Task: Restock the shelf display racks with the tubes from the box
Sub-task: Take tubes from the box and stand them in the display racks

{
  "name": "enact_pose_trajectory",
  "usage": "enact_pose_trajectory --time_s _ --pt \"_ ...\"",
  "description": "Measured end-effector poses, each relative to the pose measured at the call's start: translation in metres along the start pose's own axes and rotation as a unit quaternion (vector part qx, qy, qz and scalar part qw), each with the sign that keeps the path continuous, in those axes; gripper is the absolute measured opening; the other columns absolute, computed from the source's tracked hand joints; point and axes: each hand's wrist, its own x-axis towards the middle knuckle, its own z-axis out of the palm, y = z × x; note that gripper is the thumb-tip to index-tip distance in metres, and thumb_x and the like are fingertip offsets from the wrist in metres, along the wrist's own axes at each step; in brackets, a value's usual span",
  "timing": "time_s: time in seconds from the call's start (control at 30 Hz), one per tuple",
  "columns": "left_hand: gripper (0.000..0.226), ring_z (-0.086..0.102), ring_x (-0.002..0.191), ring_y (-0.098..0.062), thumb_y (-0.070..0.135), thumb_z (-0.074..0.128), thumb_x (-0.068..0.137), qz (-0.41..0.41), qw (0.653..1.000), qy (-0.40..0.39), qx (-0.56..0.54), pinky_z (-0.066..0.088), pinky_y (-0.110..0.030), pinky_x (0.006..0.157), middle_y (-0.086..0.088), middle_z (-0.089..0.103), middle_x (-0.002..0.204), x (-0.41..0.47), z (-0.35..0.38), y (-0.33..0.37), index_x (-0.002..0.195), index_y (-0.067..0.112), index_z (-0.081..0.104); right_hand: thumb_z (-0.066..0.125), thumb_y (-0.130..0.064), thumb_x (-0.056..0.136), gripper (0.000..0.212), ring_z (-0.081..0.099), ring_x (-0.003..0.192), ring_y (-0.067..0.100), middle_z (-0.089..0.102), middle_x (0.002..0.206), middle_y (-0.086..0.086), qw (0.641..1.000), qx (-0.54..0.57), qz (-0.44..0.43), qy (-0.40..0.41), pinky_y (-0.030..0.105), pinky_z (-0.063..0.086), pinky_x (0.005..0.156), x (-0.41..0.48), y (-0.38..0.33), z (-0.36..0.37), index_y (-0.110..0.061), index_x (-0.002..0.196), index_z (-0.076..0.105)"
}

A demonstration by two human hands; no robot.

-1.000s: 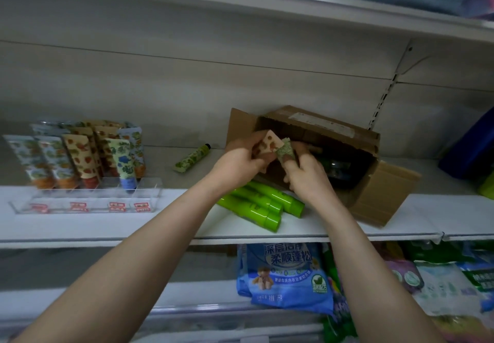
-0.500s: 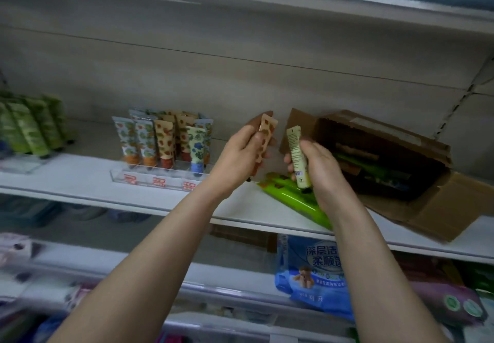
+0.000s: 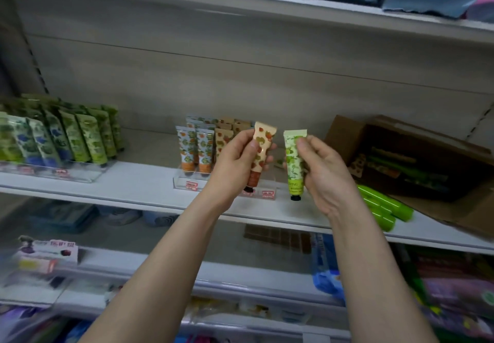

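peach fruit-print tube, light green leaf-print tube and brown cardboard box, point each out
peach fruit-print tube [image 3: 264, 137]: head view, upper body below the crimp
light green leaf-print tube [image 3: 292, 157]: head view, mid body
brown cardboard box [image 3: 342, 134]: head view, left flap

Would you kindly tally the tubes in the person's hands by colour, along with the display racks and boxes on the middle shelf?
Peach tube, in left hand: 1
Green tube, in right hand: 1
Racks: 2
Box: 1
Total: 5
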Motion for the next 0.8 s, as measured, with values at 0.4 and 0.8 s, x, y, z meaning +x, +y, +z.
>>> enact_pose_trajectory --time_s 0.4,0.8 --pt "0.016 0.065 0.084 -0.01 0.014 0.053 0.098 0.062 0.995 0.045 0.064 0.054 -0.03 0.075 0.0 0.07 0.092 -0.005 -0.061 0.012 0.106 0.011 0.066 0.064 -0.015 0.091 0.007 0.064 0.072 0.005 0.072 0.079 -0.007 0.995 -0.054 -0.068 0.046 0.019 0.05 0.063 -0.004 0.004 0.058 -0.017 0.092 0.071" --pt "0.014 0.065 0.079 -0.01 0.025 0.059 0.093 0.107 0.976 0.114 0.152 0.055 -0.035 0.076 0.004 0.071 0.087 -0.013 -0.148 0.031 0.099 0.016 0.068 0.069 -0.017 0.088 0.007 0.058 0.066 0.015 0.069 0.076 -0.001 0.995 -0.074 -0.059 -0.016 0.03 0.049 0.056 0.001 0.006 0.145 -0.016 0.093 0.073"
